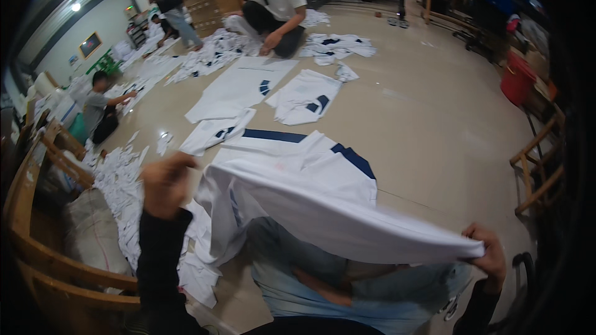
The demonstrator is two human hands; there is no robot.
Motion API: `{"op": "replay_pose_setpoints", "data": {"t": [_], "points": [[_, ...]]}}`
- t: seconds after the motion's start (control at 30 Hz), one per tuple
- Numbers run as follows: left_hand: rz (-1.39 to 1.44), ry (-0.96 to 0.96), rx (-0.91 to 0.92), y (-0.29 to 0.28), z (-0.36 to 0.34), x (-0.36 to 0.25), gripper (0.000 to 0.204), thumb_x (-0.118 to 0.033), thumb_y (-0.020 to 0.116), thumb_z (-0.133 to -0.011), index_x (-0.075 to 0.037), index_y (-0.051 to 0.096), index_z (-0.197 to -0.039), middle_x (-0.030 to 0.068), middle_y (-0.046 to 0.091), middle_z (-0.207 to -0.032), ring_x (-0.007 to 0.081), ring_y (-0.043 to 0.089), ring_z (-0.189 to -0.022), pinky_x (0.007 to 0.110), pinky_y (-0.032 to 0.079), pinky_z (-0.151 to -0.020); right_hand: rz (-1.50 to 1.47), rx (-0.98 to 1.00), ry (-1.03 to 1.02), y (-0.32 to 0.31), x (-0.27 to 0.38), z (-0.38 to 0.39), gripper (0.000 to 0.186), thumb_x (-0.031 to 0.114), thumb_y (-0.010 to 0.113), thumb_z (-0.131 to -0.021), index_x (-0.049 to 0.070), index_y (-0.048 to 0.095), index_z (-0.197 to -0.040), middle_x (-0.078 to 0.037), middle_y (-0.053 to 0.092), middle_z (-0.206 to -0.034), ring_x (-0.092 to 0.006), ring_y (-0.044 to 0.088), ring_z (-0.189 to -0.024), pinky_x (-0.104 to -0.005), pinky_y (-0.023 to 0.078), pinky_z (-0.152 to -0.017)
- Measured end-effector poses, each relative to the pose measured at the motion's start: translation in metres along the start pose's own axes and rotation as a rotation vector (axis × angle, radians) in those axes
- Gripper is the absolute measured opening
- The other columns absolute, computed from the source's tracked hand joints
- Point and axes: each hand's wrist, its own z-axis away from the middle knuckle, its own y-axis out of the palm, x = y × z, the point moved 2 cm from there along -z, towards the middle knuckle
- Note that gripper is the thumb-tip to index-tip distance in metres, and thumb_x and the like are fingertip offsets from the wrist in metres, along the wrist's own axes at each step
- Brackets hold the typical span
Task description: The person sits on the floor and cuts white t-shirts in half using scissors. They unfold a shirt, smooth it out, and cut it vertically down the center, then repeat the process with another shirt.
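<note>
The left hand (166, 183) and right hand (490, 257) each pinch an opposite edge of the white garment (323, 211), holding it taut and raised above the lap, clear of the floor (434, 124).

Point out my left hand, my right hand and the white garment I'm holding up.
left hand (166, 183): head view, back of the fist.
right hand (490, 259): head view, knuckles gripping the edge.
white garment (323, 211): head view, middle of the stretched cloth.
</note>
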Motion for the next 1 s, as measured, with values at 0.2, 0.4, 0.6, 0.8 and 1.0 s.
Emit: {"op": "replay_pose_setpoints", "data": {"t": [0.2,0.4,0.6,0.8,1.0], "points": [[0.325,0.092,0.056,0.017,-0.012,-0.028,0.041,-0.003,0.061,-0.083,0.001,0.053,-0.123,0.0210,0.053,-0.133,0.0307,0.049,-0.128,0.040,0.035,-0.108,-0.404,-0.311,0.123,-0.027,0.057,0.027,0.060,0.034,0.090,-0.044,-0.004,0.062,-0.080,-0.005,0.063,-0.074,-0.0127,0.060,-0.070,-0.0265,0.043,-0.062],[1.188,0.254,0.686,0.136,0.035,-0.193,0.089,-0.030,0.076,-0.084,0.002,0.025,-0.150,0.0249,0.033,-0.152,0.0367,0.031,-0.142,0.041,0.024,-0.117,-0.298,0.657,-0.037,0.031,0.150,-0.030,0.027,0.004,0.079,-0.079,0.000,0.057,-0.095,-0.004,0.057,-0.084,-0.0167,0.057,-0.083,-0.0301,0.043,-0.074],[1.657,0.400,1.119,0.140,0.023,-0.225,0.045,-0.010,0.072,-0.082,0.003,0.060,-0.123,0.0189,0.070,-0.102,0.0231,0.068,-0.095,0.034,0.051,-0.083,-0.371,0.380,-0.196,-0.024,0.199,-0.003,0.021,-0.003,0.072,-0.081,0.002,0.060,-0.097,-0.004,0.057,-0.076,-0.0107,0.054,-0.069,-0.0274,0.043,-0.066],[0.867,0.199,1.409,0.091,-0.010,-0.087,0.038,-0.014,0.078,-0.081,0.001,0.066,-0.114,0.0115,0.072,-0.100,0.0144,0.064,-0.090,0.031,0.051,-0.083,0.842,-0.421,-0.400,-0.076,0.179,0.016,0.018,-0.005,0.069,-0.063,0.001,0.064,-0.079,-0.011,0.056,-0.064,-0.0198,0.061,-0.060,-0.0321,0.043,-0.057],[0.226,-0.041,0.271,0.004,-0.060,0.110,0.024,-0.009,0.071,-0.079,-0.003,0.065,-0.102,0.0044,0.066,-0.092,0.0114,0.060,-0.086,0.027,0.047,-0.078,1.076,-0.626,-0.204,-0.168,0.141,0.023,0.016,0.004,0.057,-0.076,-0.004,0.064,-0.088,-0.020,0.064,-0.080,-0.0358,0.065,-0.076,-0.0384,0.048,-0.074]]}}
